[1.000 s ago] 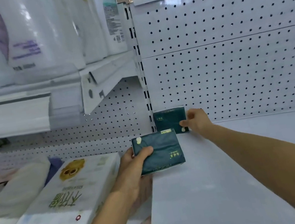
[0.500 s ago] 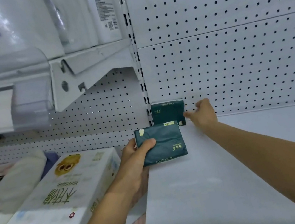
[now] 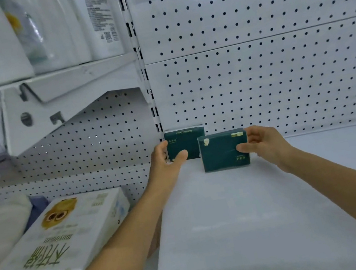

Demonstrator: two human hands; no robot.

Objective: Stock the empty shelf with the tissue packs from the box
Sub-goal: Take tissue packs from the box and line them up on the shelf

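Two dark green tissue packs stand upright on the white shelf (image 3: 258, 216). The first tissue pack (image 3: 185, 144) stands in the back left corner against the pegboard. My left hand (image 3: 167, 160) holds its left side, thumb across its front. The second tissue pack (image 3: 222, 150) stands just in front and to the right, overlapping the first. My right hand (image 3: 262, 143) grips its right edge, thumb on the front face and fingers behind. The box is out of view.
The pegboard back wall (image 3: 266, 59) rises behind the shelf. To the left, a lower shelf carries a large white tissue package with an owl print (image 3: 55, 242). An upper left shelf (image 3: 68, 82) with white paper packs overhangs at head height.
The second pack passed from my left hand to my right and now stands on the shelf beside the first. My left hand moved forward to the first pack.
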